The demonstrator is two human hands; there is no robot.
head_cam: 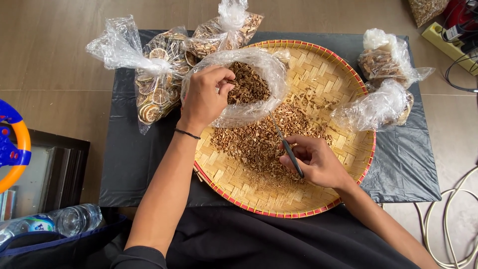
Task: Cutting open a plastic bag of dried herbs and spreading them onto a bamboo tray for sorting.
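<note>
Left hand (204, 97) pinches the rim of a clear plastic bag (259, 87) of brown dried chips, fingers closed on the film. Just right and below, the right hand (313, 162) is clamped around a thin dark-handled tool (289, 149), its tip among loose chips (259, 142) on the woven tray (323, 69)

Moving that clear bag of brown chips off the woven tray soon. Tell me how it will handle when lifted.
The clear bag looks thin and crinkled, so probably floppy. Its mouth gapes where the left hand reaches in, so chips may spill onto the woven tray. Dry chips suggest it is light.
</note>
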